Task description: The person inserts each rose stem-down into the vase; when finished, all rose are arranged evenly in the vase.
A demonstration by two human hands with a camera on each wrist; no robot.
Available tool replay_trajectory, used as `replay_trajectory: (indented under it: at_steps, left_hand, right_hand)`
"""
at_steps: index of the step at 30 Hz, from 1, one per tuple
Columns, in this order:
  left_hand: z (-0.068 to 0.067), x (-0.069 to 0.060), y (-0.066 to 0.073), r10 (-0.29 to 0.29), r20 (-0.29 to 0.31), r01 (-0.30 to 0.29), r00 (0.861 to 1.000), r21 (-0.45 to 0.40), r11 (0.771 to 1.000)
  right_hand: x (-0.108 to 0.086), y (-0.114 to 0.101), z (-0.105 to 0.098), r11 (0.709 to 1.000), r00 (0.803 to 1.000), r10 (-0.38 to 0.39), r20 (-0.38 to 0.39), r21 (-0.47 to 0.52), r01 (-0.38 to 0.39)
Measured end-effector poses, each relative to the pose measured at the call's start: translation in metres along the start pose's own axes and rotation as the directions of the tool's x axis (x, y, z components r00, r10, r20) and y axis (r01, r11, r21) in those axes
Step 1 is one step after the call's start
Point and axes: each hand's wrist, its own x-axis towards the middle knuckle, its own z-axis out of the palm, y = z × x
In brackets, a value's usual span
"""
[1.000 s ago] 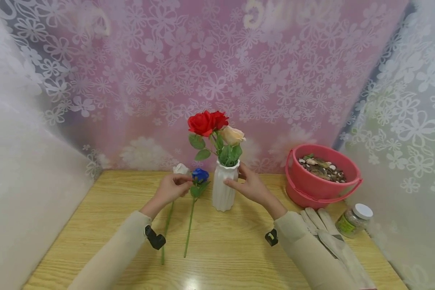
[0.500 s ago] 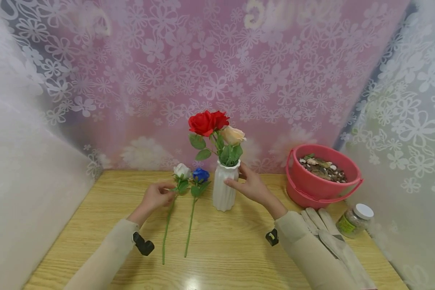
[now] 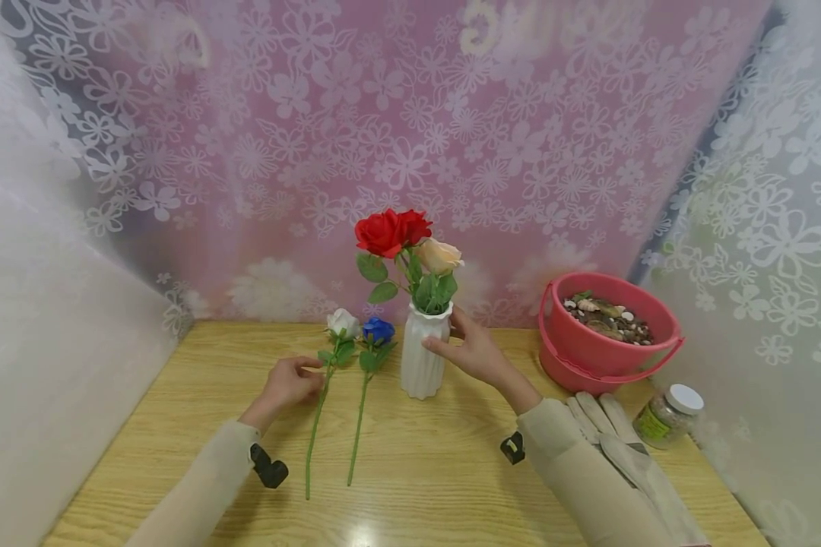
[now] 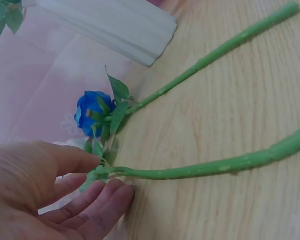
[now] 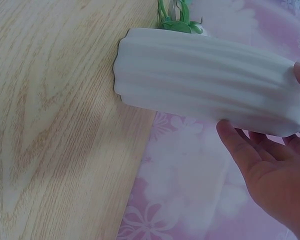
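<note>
The right hand (image 3: pixel 475 353) grips the upper part of the white ribbed vase (image 3: pixel 423 365), which stands upright with two red roses (image 3: pixel 381 233) and a cream rose (image 3: pixel 439 256) in it. In the right wrist view, the fingers and thumb of the right hand (image 5: pixel 277 165) lie on opposite sides of the vase (image 5: pixel 205 80). Left of the vase lie a blue rose (image 3: pixel 378 331) and a white rose (image 3: pixel 343 324). The left hand (image 3: pixel 290 386) is beside the white rose's upper stem. In the left wrist view, the left hand's (image 4: pixel 65 190) thumb and relaxed fingers lie either side of that stem (image 4: pixel 190 171).
At the right of the wooden table (image 3: pixel 424 471) stands a pink bucket (image 3: pixel 591 357) holding shells and pebbles. Pale gloves (image 3: pixel 646 475) and a white-lidded jar (image 3: pixel 667 416) are in front of it. A floral curtain (image 3: pixel 410 137) hangs behind the table.
The left hand has drawn back left and towards the person, from over the white rose to beside its upper stem, uncovering the bloom. The right hand and the vase have stayed in place.
</note>
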Motion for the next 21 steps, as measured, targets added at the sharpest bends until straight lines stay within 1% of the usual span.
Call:
replay_trajectory:
  at_steps: [7, 15, 18, 21]
  left_hand:
    - [0.0038, -0.0011, -0.0032, -0.031, 0.026, 0.032, 0.999, -0.022, 0.999]
    - [0.0083, 0.001, -0.0036, -0.014, 0.022, 0.013, 1.0, 0.068, 0.998]
    - [0.0092, 0.0027, -0.0035, -0.017, 0.03, 0.015, 0.999, 0.075, 0.997]
    - [0.0093, 0.0036, -0.0041, -0.038, 0.042, 0.036, 0.998, 0.055, 0.998]
  right_hand:
    - [-0.0003, -0.0012, 0.0008, 1.0, 1.0, 0.004, -0.005, 0.002, -0.003]
    - [-0.0005, -0.0012, 0.0014, 1.0, 1.0, 0.002, 0.002, 0.007, -0.002]
    - [-0.0008, -0.0023, 0.0009, 1.0, 1.0, 0.002, -0.001, 0.012, -0.002]
    - [-0.0006, -0.0021, 0.0006, 1.0, 1.0, -0.001, -0.001, 0.013, 0.001]
